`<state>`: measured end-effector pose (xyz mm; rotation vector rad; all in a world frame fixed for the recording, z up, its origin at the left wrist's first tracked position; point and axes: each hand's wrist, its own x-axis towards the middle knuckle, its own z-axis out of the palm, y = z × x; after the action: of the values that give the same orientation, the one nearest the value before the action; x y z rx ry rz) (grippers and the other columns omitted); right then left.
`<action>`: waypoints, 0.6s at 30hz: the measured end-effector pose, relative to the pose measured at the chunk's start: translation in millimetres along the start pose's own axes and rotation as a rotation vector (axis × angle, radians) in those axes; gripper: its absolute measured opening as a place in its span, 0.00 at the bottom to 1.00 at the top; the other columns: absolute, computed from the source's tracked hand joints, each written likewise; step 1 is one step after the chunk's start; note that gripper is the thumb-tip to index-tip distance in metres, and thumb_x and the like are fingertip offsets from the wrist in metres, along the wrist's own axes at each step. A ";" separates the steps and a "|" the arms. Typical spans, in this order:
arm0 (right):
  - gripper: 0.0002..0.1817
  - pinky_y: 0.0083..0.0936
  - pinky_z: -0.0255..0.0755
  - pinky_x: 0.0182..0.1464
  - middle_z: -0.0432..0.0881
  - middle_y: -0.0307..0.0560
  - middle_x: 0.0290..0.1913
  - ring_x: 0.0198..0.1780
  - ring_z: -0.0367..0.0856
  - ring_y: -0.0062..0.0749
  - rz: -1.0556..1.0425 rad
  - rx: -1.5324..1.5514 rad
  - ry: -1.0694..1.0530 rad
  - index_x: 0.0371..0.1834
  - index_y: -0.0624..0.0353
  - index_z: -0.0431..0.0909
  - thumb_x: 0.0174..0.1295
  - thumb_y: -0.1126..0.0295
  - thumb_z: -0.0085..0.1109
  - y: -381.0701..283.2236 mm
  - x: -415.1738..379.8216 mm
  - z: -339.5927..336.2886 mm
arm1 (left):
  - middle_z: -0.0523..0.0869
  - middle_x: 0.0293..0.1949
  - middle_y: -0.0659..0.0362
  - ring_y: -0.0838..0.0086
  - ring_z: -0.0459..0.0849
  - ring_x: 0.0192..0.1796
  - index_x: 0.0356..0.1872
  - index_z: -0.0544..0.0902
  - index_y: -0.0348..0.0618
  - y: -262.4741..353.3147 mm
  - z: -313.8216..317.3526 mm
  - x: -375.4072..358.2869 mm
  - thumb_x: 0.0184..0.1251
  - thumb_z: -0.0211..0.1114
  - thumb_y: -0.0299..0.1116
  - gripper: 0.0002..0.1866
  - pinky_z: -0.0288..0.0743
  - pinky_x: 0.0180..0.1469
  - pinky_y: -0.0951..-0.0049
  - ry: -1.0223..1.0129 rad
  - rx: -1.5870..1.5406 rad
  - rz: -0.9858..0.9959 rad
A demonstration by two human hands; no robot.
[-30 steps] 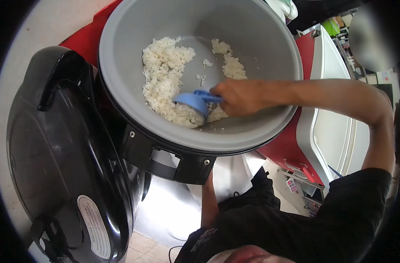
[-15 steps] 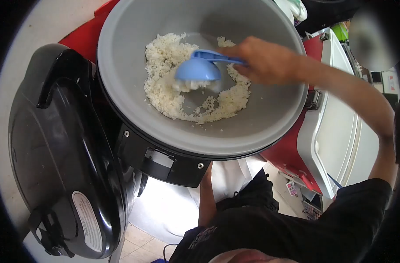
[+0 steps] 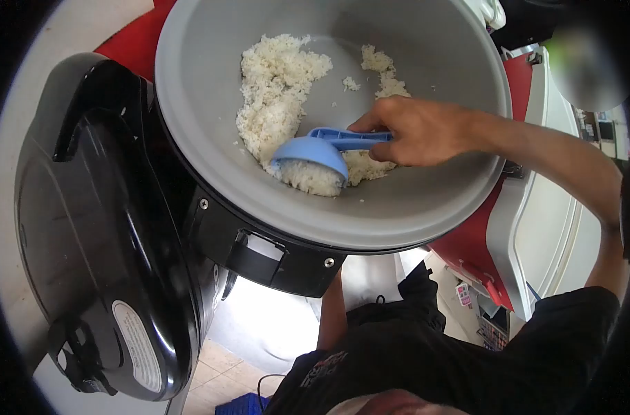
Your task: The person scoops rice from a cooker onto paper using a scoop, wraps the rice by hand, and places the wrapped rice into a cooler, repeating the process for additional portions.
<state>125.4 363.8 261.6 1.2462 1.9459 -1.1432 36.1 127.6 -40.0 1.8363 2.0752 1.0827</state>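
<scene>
My right hand [image 3: 418, 133] reaches in from the right and is closed round the handle of a blue rice scoop [image 3: 309, 151]. The scoop lies tipped over low in the large grey pot [image 3: 204, 159] of a rice cooker, with white cooked rice [image 3: 311, 178] under and inside its bowl. More rice [image 3: 270, 90] is heaped along the pot's left side, and a thinner strip runs along the right. Bare grey bottom shows between them. Of my left arm only the forearm [image 3: 333, 315] is visible, below the cooker's front; the hand is hidden behind the cooker.
The cooker's black lid [image 3: 93, 228] stands swung open at the left. A black latch plate [image 3: 266, 259] juts from the front rim. To the right is a red and white cooler-like box [image 3: 501, 235]. A blue crate [image 3: 239, 404] sits on the tiled floor.
My right hand has brought the scoop down toward the near side of the pot, into the rice there. The bare patch has grown, and the view has shifted slightly.
</scene>
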 end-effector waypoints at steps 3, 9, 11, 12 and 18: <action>0.23 0.31 0.76 0.35 0.81 0.58 0.27 0.26 0.81 0.41 -0.540 -0.226 0.521 0.51 0.74 0.75 0.53 0.71 0.51 15.8 -13.5 14.7 | 0.83 0.38 0.48 0.55 0.83 0.37 0.41 0.80 0.38 -0.1 -1.9 0.1 0.51 0.68 0.33 0.16 0.76 0.34 0.59 -0.005 0.013 0.001; 0.22 0.35 0.77 0.41 0.81 0.61 0.29 0.29 0.82 0.44 -0.153 -0.060 0.271 0.56 0.68 0.75 0.58 0.70 0.50 -18.5 -84.4 -1.6 | 0.83 0.38 0.48 0.56 0.83 0.38 0.42 0.80 0.37 3.6 -2.3 -1.8 0.51 0.68 0.31 0.16 0.76 0.34 0.60 -0.040 0.076 0.027; 0.22 0.32 0.75 0.34 0.79 0.56 0.25 0.25 0.80 0.39 -0.257 -0.054 0.318 0.56 0.67 0.75 0.59 0.70 0.50 -5.5 -90.5 -0.4 | 0.83 0.38 0.48 0.56 0.83 0.38 0.42 0.80 0.37 8.0 -2.2 -3.0 0.51 0.68 0.31 0.16 0.76 0.34 0.60 -0.066 0.124 0.030; 0.21 0.30 0.74 0.27 0.77 0.51 0.21 0.21 0.77 0.34 -0.359 -0.035 0.343 0.56 0.66 0.75 0.59 0.70 0.50 1.5 -93.3 -1.3 | 0.83 0.38 0.48 0.56 0.83 0.38 0.42 0.80 0.37 8.2 0.2 -1.3 0.51 0.68 0.31 0.16 0.76 0.34 0.60 -0.046 0.126 0.037; 0.19 0.12 0.51 0.09 0.68 0.37 0.20 0.14 0.61 0.11 -0.081 0.840 -0.104 0.57 0.59 0.72 0.61 0.70 0.52 16.5 -99.6 -29.0 | 0.78 0.30 0.53 0.66 0.76 0.26 0.39 0.75 0.37 31.8 -16.2 21.6 0.51 0.60 0.19 0.12 0.72 0.27 0.73 0.169 -0.428 -0.382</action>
<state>181.4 349.1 349.2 1.4518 1.4654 -2.1416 47.4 140.2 -1.9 1.1321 1.9658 1.4628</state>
